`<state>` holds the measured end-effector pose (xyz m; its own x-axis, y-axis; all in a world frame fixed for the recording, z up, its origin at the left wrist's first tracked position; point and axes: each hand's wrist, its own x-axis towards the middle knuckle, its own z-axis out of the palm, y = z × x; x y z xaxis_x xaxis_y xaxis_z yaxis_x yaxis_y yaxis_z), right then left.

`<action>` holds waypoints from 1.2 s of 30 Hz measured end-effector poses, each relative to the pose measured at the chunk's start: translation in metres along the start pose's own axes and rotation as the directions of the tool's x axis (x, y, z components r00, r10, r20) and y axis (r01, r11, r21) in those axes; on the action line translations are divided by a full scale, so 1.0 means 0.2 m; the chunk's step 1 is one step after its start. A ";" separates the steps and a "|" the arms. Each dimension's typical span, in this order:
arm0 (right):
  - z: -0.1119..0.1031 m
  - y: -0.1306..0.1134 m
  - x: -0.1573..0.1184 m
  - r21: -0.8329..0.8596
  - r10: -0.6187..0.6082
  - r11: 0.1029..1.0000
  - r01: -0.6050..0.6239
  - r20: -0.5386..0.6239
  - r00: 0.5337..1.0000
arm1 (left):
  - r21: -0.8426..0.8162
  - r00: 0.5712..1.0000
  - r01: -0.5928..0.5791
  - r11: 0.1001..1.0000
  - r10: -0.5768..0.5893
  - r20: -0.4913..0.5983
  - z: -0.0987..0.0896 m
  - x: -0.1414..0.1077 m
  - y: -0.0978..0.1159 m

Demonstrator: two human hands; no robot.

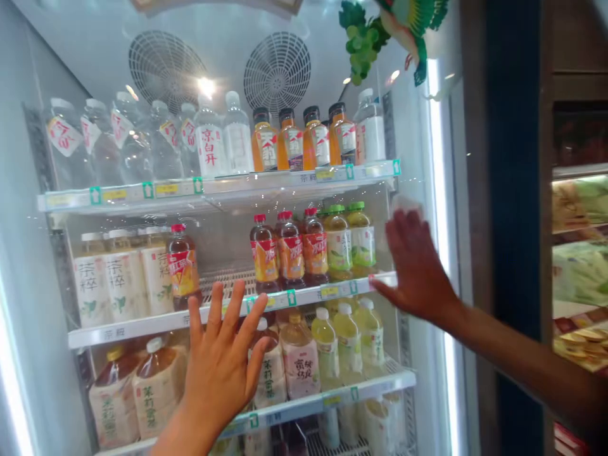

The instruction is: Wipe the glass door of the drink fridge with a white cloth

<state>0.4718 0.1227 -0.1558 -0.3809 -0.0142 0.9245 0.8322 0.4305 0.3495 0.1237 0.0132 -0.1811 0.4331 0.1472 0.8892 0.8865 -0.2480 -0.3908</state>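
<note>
My left hand (221, 361) is raised with its fingers spread and holds nothing, in front of the lower shelves of a glass-fronted drinks cooler. Flat against or very near the glass, my right hand (415, 269) has its fingers extended, right of the green-capped bottles (338, 244). Behind the glass, red-capped bottles (291, 250) stand mid-shelf, with one more red-capped bottle (182, 269) beside white-labelled bottles (90, 278) at the left. The top shelf (223, 187) bears clear water bottles (209, 139) and black-capped orange bottles (289, 142).
Large brown tea bottles (114, 399) and pale green bottles (349, 342) stand on the lower shelf. A grape decoration (361, 47) is at the upper right. Beyond the dark door frame (515, 158), another lit display (579, 253) holds packaged goods.
</note>
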 end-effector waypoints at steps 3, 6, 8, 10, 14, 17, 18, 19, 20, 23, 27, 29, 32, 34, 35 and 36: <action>0.05 -0.18 -0.23 0.139 -0.284 0.953 0.268 0.110 0.952 | 0.013 1.000 -0.027 1.000 0.027 0.005 0.13 -0.04 0.20; 0.07 -0.31 -0.33 0.165 -0.243 0.961 0.224 0.108 0.964 | -0.013 0.999 0.000 1.000 0.000 0.038 0.23 -0.15 0.40; 0.05 -0.32 -0.34 0.126 0.030 0.991 -0.041 0.091 0.995 | -0.027 0.995 0.081 0.996 -0.080 0.061 0.27 -0.23 0.49; 0.04 -0.36 -0.38 0.116 0.281 0.950 -0.291 0.096 0.955 | -0.029 0.983 0.162 0.986 -0.159 0.088 0.27 -0.32 0.56; 0.07 -0.61 -0.68 0.202 0.234 0.947 -0.249 0.099 0.967 | -0.023 0.956 0.251 0.968 -0.245 0.160 0.23 -0.49 0.63; 0.12 -0.74 -0.78 0.208 0.192 0.956 -0.207 0.087 0.977 | -0.008 0.939 0.295 0.955 -0.289 0.187 0.19 -0.59 0.64; 0.13 -0.73 -0.74 0.206 0.233 0.946 -0.249 0.098 0.968 | -0.003 0.938 0.297 0.955 -0.291 0.186 0.18 -0.61 0.64; 0.13 -0.71 -0.68 0.205 0.278 0.934 -0.293 0.102 0.955 | 0.004 0.941 0.291 0.957 -0.287 0.180 0.16 -0.63 0.63; 0.13 -0.69 -0.61 0.202 0.314 0.924 -0.326 0.089 0.945 | 0.018 0.943 0.284 0.959 -0.283 0.178 0.15 -0.65 0.62; 0.14 -0.67 -0.52 0.195 0.344 0.918 -0.345 0.043 0.938 | 0.085 0.940 0.279 0.956 -0.290 0.180 0.10 -0.70 0.56; 0.19 -0.95 -0.71 0.263 0.340 0.900 -0.347 0.073 0.938 | 0.157 0.940 0.276 0.948 -0.300 0.162 0.03 -0.80 0.45; 0.20 -1.11 -0.70 0.264 0.413 0.870 -0.417 0.070 0.908 | 0.171 0.951 0.209 0.963 -0.241 0.195 -0.01 -0.84 0.38; 0.22 -1.25 -0.48 0.297 0.380 0.874 -0.384 0.074 0.922 | 0.173 0.939 0.196 0.965 -0.236 0.252 -0.09 -0.89 0.27; 0.24 -1.31 -0.35 0.309 0.364 0.877 -0.368 0.073 0.928 | 0.171 0.920 0.262 0.950 -0.299 0.252 -0.13 -0.93 0.19; 0.25 -1.35 -0.33 0.303 0.361 0.879 -0.369 0.082 0.929 | 0.169 0.913 0.290 0.942 -0.326 0.245 -0.14 -0.95 0.16; 0.25 -1.41 -0.35 0.294 0.357 0.883 -0.366 0.086 0.930 | 0.168 0.909 0.307 0.937 -0.341 0.240 -0.16 -0.98 0.12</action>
<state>0.2433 0.0484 -0.3265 -0.0918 0.2183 0.9716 0.7559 0.6504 -0.0747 0.0557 -0.0519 -0.3579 0.1303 0.4481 0.8844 0.9908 -0.0266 -0.1325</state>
